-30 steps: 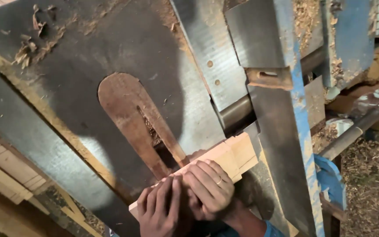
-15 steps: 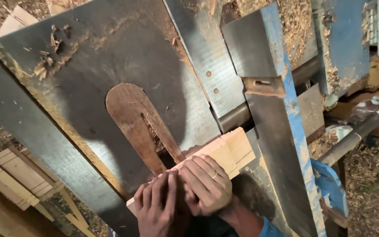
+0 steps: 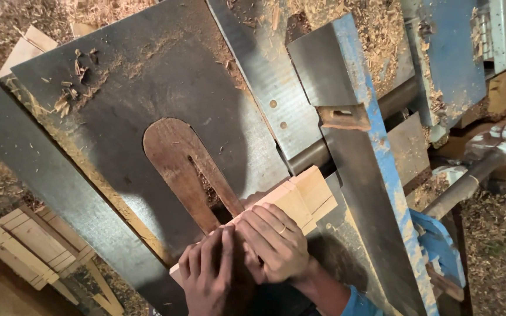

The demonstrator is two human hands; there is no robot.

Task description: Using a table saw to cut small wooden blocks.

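Item: pale rectangular wooden block (image 3: 300, 199), lying flat on the dark grey steel saw surface (image 3: 147, 93), at about 5 o'clock from the surface's middle. Its far end butts against the blue-edged grey metal fence (image 3: 370, 193), which runs from 12 o'clock down to 5 o'clock.

Left hand (image 3: 209, 278): at 6 o'clock, palm down on the near end of the block, fingers (image 3: 225, 246) stretched out flat and close together, pressing on the wood rather than wrapped round it.

Right hand (image 3: 273, 243): just beside the left hand, at its 2 o'clock and touching it, laid over the top of the block; fingers curled loosely downward onto the wood, a ring on one of them. A blue sleeve cuff (image 3: 355, 304) shows at the wrist.

Rust-brown oval throat plate (image 3: 185, 169): set into the surface at centre, with a narrow slot along its length; its near end lies just beside the block and both hands.

Loose wood shavings (image 3: 71, 82): scattered at 10 o'clock on the surface.

Stack of pale wooden slats (image 3: 33, 246): on the floor at 8 o'clock, well apart from the hands.
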